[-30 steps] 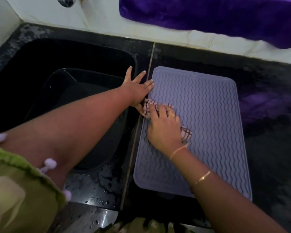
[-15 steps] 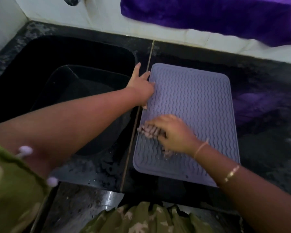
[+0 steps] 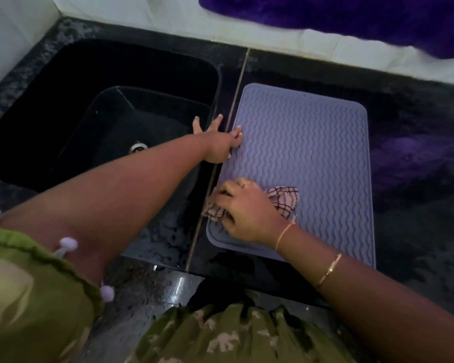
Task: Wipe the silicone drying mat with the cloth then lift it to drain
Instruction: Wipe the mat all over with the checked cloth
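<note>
A lavender silicone drying mat (image 3: 317, 153) with wavy ridges lies flat on the black counter to the right of the sink. My right hand (image 3: 247, 208) presses a crumpled checked cloth (image 3: 283, 199) onto the mat's near left part; cloth pokes out on both sides of the hand. My left hand (image 3: 219, 142) rests flat, fingers spread, on the mat's left edge and the counter strip beside the sink, pinning the mat down.
A deep black sink (image 3: 95, 106) with a drain (image 3: 139, 147) fills the left. The wet black counter (image 3: 417, 205) stretches right of the mat. A purple cloth (image 3: 351, 14) hangs over the white tiled wall behind.
My right hand has dragged the cloth from the mat's upper left down towards its near left edge. My left hand has stayed on the mat's left edge.
</note>
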{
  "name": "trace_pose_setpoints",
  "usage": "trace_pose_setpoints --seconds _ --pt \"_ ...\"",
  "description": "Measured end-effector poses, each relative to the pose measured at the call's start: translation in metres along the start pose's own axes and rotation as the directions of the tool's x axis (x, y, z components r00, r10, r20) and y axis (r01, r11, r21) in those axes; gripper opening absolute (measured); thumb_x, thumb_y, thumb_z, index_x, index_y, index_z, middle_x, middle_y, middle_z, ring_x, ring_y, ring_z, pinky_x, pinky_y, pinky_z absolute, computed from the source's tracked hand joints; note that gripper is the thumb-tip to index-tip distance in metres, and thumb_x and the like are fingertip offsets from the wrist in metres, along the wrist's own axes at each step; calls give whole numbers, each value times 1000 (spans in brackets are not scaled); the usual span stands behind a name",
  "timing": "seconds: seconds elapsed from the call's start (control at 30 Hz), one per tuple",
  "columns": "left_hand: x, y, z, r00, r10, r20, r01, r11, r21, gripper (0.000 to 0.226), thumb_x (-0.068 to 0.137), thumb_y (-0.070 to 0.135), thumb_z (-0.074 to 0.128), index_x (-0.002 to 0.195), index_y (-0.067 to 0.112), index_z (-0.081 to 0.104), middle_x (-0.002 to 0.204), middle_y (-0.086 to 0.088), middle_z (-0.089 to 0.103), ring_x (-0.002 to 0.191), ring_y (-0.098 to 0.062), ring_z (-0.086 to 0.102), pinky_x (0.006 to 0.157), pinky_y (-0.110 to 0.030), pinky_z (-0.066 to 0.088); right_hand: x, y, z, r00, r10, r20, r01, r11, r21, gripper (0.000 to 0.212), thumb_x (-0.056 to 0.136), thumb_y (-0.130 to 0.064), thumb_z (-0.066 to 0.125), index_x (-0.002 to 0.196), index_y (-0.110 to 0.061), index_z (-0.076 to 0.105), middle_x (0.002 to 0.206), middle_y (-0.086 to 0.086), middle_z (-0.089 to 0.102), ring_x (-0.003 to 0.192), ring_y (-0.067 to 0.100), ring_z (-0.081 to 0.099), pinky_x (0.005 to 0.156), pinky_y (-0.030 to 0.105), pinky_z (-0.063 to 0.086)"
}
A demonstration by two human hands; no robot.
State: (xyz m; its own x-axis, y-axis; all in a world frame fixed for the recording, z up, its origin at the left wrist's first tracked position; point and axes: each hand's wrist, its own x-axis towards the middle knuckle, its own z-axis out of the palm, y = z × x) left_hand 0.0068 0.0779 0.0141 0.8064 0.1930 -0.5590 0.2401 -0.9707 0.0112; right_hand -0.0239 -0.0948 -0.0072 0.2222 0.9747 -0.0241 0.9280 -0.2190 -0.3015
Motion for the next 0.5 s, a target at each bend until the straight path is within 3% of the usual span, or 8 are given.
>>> trace_pose_setpoints --seconds 0.13,0.33,0.43,0.5 --pt "-1 4 0 1000 -18 -7 18 999 29 61 99 18 36 151 34 9 160 14 -7 145 -31 -20 107 -69 -10 -26 -8 3 975 -216 51 214 976 39 35 66 -24 64 100 -23 68 102 3 63 94 30 56 81 42 43" --pt "-5 6 1 999 -40 -35 42 997 65 61 99 18 36 152 34 9 160 15 -6 144 -30 -22 107 -69 -11 -35 18 -5 934 -345 89 355 925 -138 31 66 -17 65 95 -27 66 111 4 62 112 31 54 92 60 36" --pt "-12 11 -1 995 -21 -97 33 991 127 59 100 21 37 152 32 11 160 13 -2 145 -29 -19 109 -68 -8 -26 33 -14 969 -223 111 236 964 -125 37 72 -17 59 107 -28 65 118 3 60 118 32 50 93 54 35" --pt "-17 10 5 981 5 -195 11 997 80 54 100 20 39 150 31 21 160 11 8 147 -26 -12 111 -63 -10 -18 45 -23 995 -68 69 65 997 47 36 77 -15 57 111 -25 65 117 2 59 115 27 50 94 46 39"
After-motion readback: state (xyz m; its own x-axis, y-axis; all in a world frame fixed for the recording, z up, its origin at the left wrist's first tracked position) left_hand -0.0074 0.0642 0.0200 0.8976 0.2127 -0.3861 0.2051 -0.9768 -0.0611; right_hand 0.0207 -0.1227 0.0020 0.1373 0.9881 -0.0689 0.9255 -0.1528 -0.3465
